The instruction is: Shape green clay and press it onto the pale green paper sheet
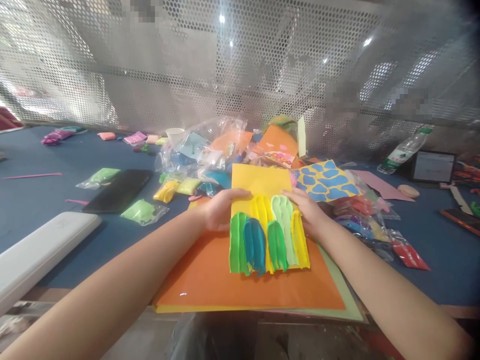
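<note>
Yellow card (259, 181) in the centre of view, lying on an orange sheet (232, 285) — lower part already covered with thick upright strips of modelling clay (268, 240) in green, teal-blue, pale green and yellow, upper part still bare. Left hand (224, 210) at the card's left edge, right hand (303, 212) at its right edge, both fairly flat with fingers lying over the card; no way to tell if either is really gripping it. Pale green sheet (350, 312) showing beneath the orange one. Just right of the card, a yellow sheet with blue blobs (326, 181). Farther off, a heap of clear plastic bags (180, 157) holding coloured paper and clay, contents partly hidden. Lime-green clay in a clear bag (142, 212) on the left, something red in a clear bag (408, 255) on the right — both on a blue tabletop (45, 220). Behind, a white paper cup (174, 135) and a plastic water bottle (405, 152).
</note>
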The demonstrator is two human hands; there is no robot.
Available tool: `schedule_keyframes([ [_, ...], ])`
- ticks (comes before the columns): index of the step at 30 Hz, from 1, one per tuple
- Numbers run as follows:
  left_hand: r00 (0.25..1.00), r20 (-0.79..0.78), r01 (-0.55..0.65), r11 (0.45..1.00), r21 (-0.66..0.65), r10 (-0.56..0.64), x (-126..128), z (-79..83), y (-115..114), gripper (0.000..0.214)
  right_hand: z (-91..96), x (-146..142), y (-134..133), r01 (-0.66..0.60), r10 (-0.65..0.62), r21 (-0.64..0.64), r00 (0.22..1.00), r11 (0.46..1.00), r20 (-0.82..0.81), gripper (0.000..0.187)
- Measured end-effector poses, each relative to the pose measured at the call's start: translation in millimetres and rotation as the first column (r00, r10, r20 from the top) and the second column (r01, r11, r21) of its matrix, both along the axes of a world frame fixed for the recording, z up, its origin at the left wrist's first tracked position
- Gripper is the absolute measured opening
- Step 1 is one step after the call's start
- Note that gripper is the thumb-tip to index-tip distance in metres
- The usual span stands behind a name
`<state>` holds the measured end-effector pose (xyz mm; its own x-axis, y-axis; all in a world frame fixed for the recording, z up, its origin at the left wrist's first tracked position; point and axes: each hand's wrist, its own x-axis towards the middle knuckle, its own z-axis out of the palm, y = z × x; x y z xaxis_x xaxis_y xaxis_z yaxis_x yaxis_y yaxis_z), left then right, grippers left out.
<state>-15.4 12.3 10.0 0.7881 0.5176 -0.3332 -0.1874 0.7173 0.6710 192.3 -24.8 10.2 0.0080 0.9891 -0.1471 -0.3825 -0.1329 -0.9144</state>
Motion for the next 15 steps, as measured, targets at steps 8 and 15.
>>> schedule_keyframes([
  [8,0.983,-0.184,0.005,0.999,0.043,0.003,-7.1,-1.5,8.6,0.047,-6.5,10.9,12.1,0.215,-0.218,-0.039,0.970,0.976,-0.112,0.009],
  [15,0.983,-0.139,-0.087,0.967,0.239,0.122,-10.4,9.7,11.1,0.043,5.3,16.4,10.9,0.176,-0.160,0.030,0.946,0.984,-0.284,0.019],
])
